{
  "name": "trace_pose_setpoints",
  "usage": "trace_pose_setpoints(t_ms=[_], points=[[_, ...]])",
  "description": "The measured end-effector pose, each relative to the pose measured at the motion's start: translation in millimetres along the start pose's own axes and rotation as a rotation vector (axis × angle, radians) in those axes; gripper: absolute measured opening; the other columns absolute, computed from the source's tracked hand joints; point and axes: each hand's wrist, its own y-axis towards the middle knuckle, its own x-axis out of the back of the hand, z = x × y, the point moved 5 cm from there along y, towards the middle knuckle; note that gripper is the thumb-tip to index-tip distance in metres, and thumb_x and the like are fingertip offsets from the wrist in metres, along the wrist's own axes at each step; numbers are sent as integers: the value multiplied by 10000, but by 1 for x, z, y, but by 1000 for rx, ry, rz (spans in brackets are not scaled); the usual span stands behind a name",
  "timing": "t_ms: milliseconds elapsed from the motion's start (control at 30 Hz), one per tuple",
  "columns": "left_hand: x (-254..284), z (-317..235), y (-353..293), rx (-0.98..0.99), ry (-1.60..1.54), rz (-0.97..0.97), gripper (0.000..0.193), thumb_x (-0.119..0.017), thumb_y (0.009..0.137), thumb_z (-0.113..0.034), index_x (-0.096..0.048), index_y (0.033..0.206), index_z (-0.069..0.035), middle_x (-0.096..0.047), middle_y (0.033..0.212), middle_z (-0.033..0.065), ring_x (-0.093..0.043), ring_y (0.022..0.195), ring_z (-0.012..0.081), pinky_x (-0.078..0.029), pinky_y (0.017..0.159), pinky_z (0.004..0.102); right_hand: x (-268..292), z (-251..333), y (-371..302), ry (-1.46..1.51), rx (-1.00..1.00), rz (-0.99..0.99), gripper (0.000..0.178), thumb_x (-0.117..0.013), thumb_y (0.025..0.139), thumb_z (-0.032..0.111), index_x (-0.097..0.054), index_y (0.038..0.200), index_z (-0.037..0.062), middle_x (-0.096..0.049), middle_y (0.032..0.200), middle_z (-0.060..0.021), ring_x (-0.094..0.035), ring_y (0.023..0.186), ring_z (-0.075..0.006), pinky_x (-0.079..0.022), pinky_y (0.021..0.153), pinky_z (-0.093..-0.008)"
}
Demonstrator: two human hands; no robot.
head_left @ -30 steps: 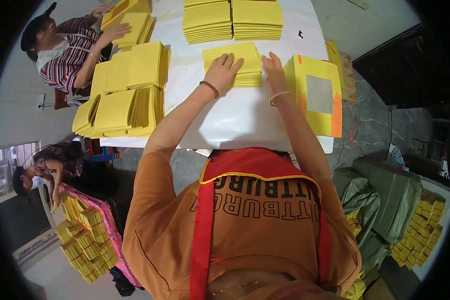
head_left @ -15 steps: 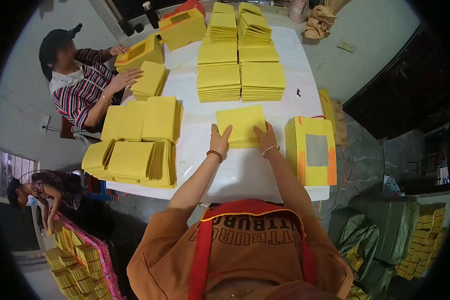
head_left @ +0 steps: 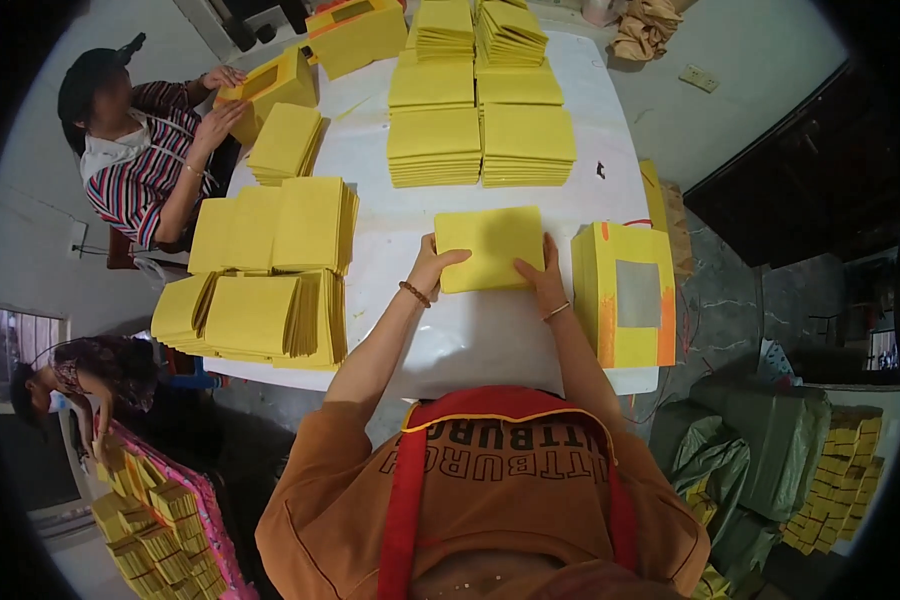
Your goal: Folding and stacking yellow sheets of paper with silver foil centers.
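Both hands hold a stack of yellow paper [head_left: 490,248] on the near side of the white counter [head_left: 392,225]; take that stack as the middle of the clock, with twelve pointing away from the person. The left hand [head_left: 438,262] is partly curled at nine o'clock, its thumb flat on top and its fingers round the side edge. The right hand [head_left: 543,283] mirrors it near four o'clock — thumb on the corner, fingers along the right edge. Whether the stack touches the counter or is slightly raised, I cannot tell.

At twelve, well apart, stand two rows of yellow piles [head_left: 432,145]. Between three and four, near the right hand, is a yellow box [head_left: 623,295] with a grey square. More folded piles [head_left: 253,313] lie toward nine. At ten, a co-worker's hands [head_left: 218,118] touch an open-topped box [head_left: 280,88]. Another person [head_left: 95,375] bends over yellow bundles [head_left: 155,530] around eight — and green sacks [head_left: 782,430] sit at four.
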Motion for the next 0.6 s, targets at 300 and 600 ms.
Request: trace_pose_setpoints(t_ms=[300,600], points=[[17,-34,-17,-257,391,91,860,-808,605,-92,-268,1272,-37,-453,1200,120,-422,1158,207,-358,992,350,-28,40,-12,65,20,377,1113,-778,643,120,6,1433,114,-300,1394,-111,-344,1256,-246,-357,1003,-354],[66,22,-16,-276,1036,180,1211,-837,467,-426,-154,1398,-60,-318,1385,148,-210,1332,276,-45,1088,426,-31,11,-25,-278,309,300,1247,-881,454,196,-99,1402,-15,-351,1359,-137,-347,1255,-240,-291,1047,-356]])
